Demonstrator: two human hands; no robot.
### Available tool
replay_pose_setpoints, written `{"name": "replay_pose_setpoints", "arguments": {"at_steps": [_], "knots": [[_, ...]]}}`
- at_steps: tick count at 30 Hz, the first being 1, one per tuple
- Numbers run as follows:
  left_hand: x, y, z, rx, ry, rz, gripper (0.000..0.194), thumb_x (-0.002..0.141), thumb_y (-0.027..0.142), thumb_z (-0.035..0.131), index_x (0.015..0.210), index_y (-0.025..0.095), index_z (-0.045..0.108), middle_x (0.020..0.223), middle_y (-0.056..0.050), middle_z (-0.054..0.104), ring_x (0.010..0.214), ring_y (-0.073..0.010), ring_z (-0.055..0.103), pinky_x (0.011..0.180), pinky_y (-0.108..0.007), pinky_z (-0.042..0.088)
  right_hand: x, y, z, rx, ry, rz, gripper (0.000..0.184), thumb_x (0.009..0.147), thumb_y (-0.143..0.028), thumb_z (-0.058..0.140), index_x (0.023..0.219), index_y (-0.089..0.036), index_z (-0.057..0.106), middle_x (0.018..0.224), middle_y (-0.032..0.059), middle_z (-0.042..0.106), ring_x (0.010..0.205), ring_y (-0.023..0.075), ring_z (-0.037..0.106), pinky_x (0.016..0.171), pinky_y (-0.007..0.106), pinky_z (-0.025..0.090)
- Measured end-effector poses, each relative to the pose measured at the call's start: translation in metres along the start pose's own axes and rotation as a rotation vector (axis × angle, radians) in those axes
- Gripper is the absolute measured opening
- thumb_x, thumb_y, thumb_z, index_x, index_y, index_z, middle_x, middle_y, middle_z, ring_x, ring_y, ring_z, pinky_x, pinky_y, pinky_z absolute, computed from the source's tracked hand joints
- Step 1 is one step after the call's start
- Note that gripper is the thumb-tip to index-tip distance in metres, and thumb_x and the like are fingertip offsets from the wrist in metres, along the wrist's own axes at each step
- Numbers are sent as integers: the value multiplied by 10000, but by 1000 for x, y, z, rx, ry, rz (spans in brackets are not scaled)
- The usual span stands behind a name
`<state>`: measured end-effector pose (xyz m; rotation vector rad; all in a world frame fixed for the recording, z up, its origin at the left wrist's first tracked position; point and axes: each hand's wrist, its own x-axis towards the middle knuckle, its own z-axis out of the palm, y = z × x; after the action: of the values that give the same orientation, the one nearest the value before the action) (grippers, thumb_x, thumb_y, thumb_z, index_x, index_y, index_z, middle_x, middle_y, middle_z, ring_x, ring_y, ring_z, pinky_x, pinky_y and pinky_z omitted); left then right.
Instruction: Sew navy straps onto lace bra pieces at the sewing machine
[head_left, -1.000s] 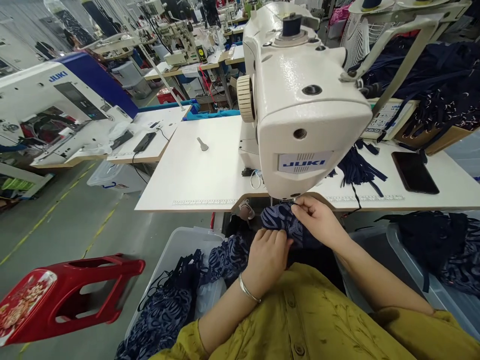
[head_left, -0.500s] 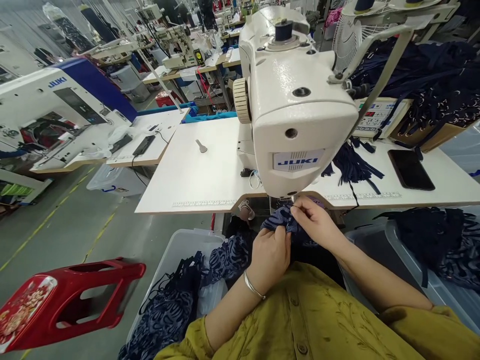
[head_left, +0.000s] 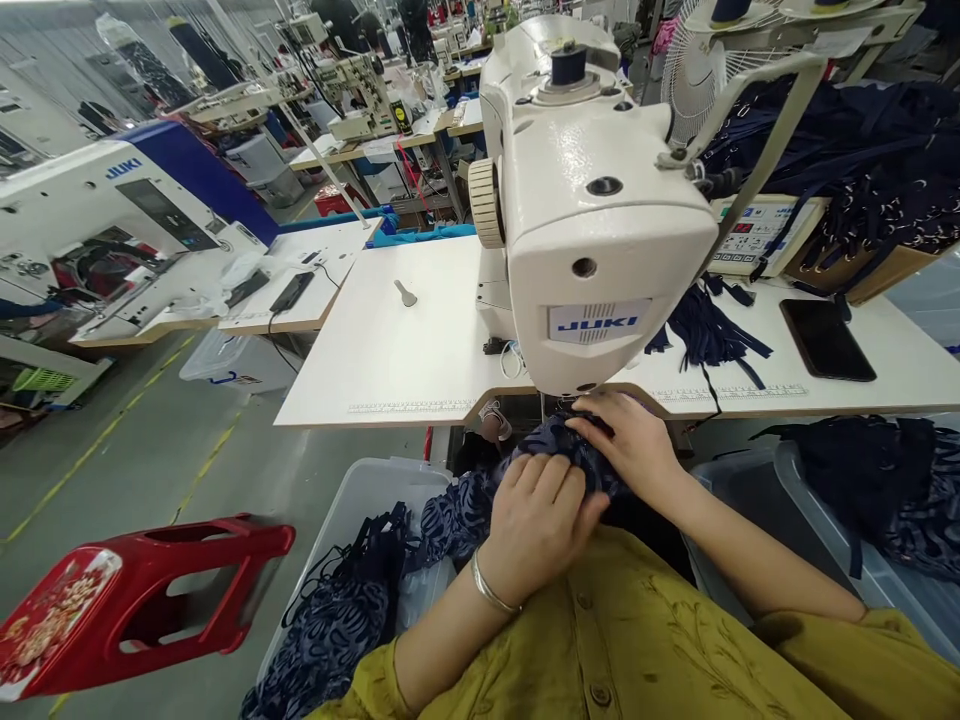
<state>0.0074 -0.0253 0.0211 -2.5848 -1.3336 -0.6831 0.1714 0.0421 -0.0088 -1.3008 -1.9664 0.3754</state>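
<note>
The navy patterned garment [head_left: 551,438] lies bunched at six o'clock from the JUKI sewing machine head [head_left: 600,240], by the cut-out in the counter [head_left: 390,355]. The right hand [head_left: 630,445] has its grip closed on the garment's upper part — thumb below, fingers above, near the needle area. At eight o'clock from it, the left hand [head_left: 536,520], a silver bangle [head_left: 487,587] at its wrist, drapes over the cloth with fingers curled and thumb out; whether its grip is pinching fabric I cannot tell. Toward four o'clock from the machine head, navy straps [head_left: 712,328] lie near a black smartphone [head_left: 827,340].
</note>
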Motion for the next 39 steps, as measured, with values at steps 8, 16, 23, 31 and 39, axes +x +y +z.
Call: {"name": "replay_pose_setpoints", "arguments": {"at_steps": [8,16,23,31,39], "knots": [[10,-15,15,-5,-86,-81,391,977,256,429,1365,211,450,1366,-46,568,1269,-194,489,1004,-400,364,-6,15,-3,325,-83,64,252,947,-394,484,1001,-276,700,977,44,684,940,208,629,887,367,481],[21,-8,13,117,-62,-120,370,972,261,439,1334,220,498,1280,-34,627,1175,-204,552,937,-420,365,5,22,7,566,-7,331,171,887,-388,550,908,-232,483,694,-47,449,649,136,470,640,271,415],[25,-5,17,163,-62,-148,390,984,278,401,1353,184,487,1257,-61,633,1149,-228,552,929,-429,365,15,20,7,504,9,269,101,894,-307,524,904,-228,462,827,-3,556,804,164,552,778,299,426],[27,-3,17,218,-67,-135,391,978,272,413,1346,173,497,1233,-58,629,1129,-221,550,939,-410,381,16,20,8,444,16,281,124,888,-334,531,903,-233,460,856,13,602,822,182,590,772,305,454],[29,-4,17,197,-78,-113,387,966,266,436,1338,186,501,1196,-45,624,1113,-215,543,943,-400,408,11,27,2,351,-36,258,154,909,-386,524,932,-234,515,830,15,640,786,189,609,739,316,470]]}}
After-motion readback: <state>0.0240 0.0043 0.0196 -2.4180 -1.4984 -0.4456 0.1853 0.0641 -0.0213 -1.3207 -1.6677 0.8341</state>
